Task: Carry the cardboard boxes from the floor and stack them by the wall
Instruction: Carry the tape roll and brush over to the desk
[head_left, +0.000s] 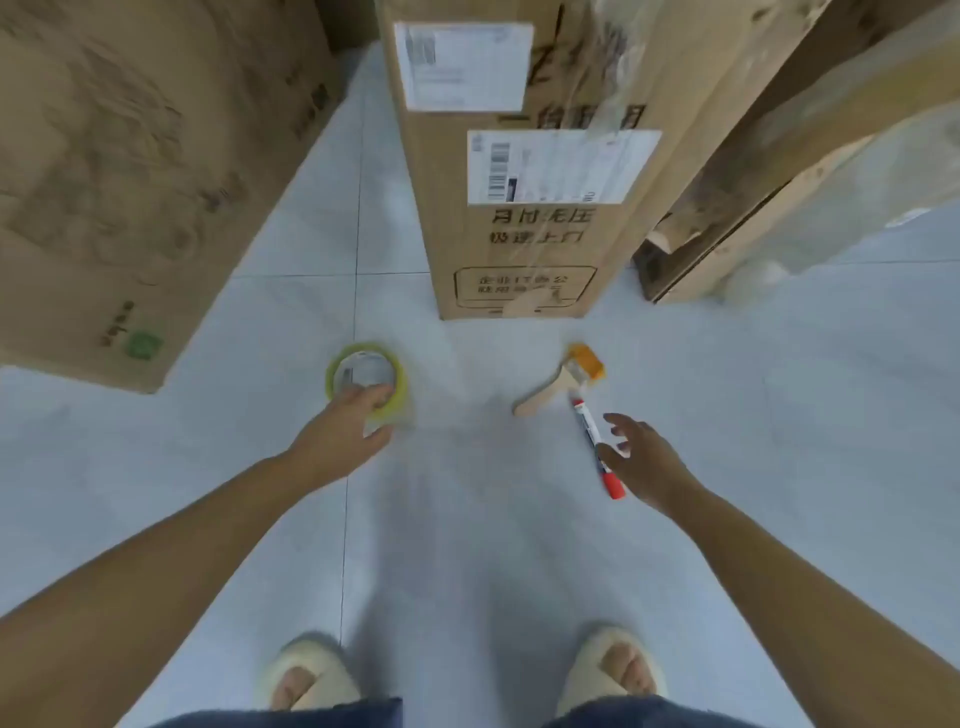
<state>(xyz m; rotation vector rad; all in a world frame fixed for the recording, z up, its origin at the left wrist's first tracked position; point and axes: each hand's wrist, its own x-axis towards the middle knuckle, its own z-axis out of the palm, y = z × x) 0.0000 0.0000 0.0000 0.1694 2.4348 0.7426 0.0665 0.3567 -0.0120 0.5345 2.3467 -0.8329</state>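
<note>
the biggest thing here is the large cardboard box (109, 171), lying well beyond and to the left of the left hand (345, 431); it looks broad and stiff, probably awkward more than heavy, and i'd judge it wants both hands low on opposite edges rather than on a flat face. next is the tall cardboard box (519, 218), standing straight ahead of both sets of fingers, between them and a little past the fingertips, with two white shipping labels (462, 67) and glossy tape down its front; the tape looks slick, so a hold at the bottom corners seems safer, and its height suggests it could tip if lifted one-sided. to the right, well past the right hand (644, 457), a wooden crate (779, 171) leans in. neither box is touched by either hand. the left fingers are curled over the near rim of a roll of yellowish tape (366, 382) on the tiled floor (467, 545), gripping it as far as i can tell. the right fingers are spread and relaxed, holding nothing, hovering just over a red-capped marker (597, 447) that runs under the fingertips. a small brush with an orange head (563, 382) lies just beyond those fingers, touching or nearly touching the marker's far end.
</note>
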